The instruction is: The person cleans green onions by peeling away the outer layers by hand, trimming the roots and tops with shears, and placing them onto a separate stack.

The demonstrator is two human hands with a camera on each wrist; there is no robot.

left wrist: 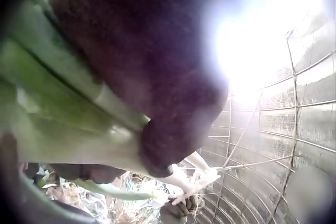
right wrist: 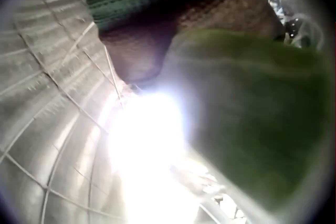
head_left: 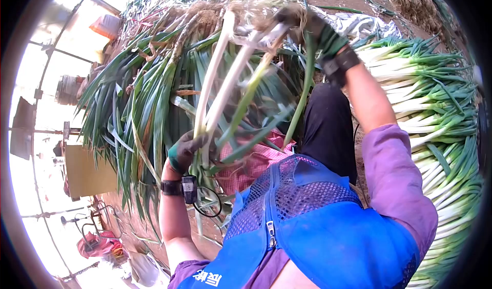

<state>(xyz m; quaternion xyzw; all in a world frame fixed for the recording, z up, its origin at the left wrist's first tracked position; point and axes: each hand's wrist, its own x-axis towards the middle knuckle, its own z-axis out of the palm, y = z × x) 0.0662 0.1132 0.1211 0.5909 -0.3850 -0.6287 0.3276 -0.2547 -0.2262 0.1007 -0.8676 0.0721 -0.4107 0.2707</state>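
Note:
My gloved left hand (head_left: 185, 151) grips several long green onions (head_left: 233, 69) low down. Their white shafts slant up and right in the head view. Their root ends are blurred near my gloved right hand (head_left: 316, 33), which holds at the upper end, fingers curled. From it a green leaf (head_left: 309, 66) hangs toward the lap. In the left wrist view the dark glove (left wrist: 152, 66) covers much of the frame, beside pale green stalks (left wrist: 68, 134). A broad green leaf (right wrist: 252, 108) fills the right of the right wrist view, against the glove (right wrist: 226, 11).
A large heap of untrimmed green onions (head_left: 138, 99) lies ahead and left, roots upward. Cleaned white-stemmed green onions (head_left: 435, 114) are stacked in a long row at right. A pink checkered cloth (head_left: 251, 161) is by the lap. At left is a yellowish board (head_left: 89, 172).

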